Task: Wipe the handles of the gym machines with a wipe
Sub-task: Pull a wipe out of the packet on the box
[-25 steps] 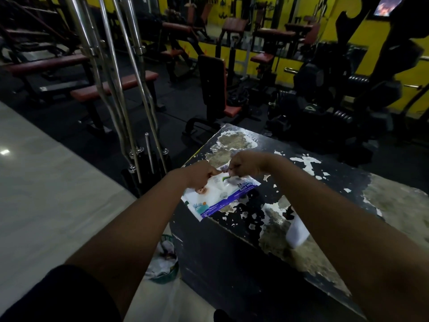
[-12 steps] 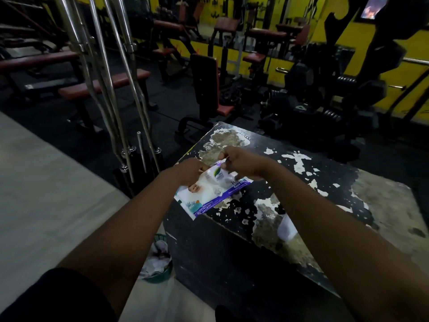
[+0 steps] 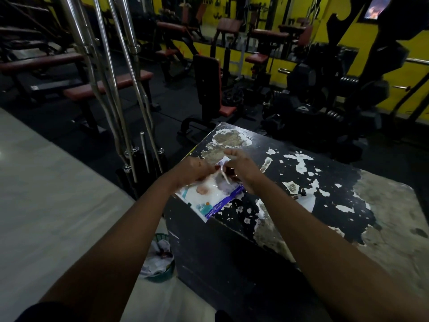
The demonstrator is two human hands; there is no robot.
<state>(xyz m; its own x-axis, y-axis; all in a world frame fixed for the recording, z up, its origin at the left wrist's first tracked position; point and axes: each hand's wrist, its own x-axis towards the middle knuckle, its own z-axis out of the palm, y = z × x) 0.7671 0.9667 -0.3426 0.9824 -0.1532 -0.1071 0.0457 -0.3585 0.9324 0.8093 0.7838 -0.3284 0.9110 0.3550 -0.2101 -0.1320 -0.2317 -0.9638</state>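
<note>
Wipes pack (image 3: 212, 197) lay flat on top of the black box (image 3: 336, 187), at the box's near-left corner, with its long edge right along the box's left edge. Box paint was badly flaked, bare patches all over the top.

Left hand (image 3: 193, 169) sat on the pack's far end, fingers curled down onto it and holding it in place. Right hand (image 3: 242, 168) was just beside it, above the same end of the pack, fingertips pinching a thin white strip (image 3: 224, 177) lifted off the pack's top. Couldn't tell whether that was a wipe or the seal flap; it was too small and blurred. Both forearms reached in from the near side of the box.

Green basket (image 3: 170, 274) holding crumpled white stuff stood on the floor against the box's near-left side. Chrome bars (image 3: 133, 46) stood upright in a rack left of the box. Red-padded bench (image 3: 106, 87) was beyond those. Gym machines (image 3: 325, 89) stood past the box's far side, well apart from the pack, too dark to pick out handles.
</note>
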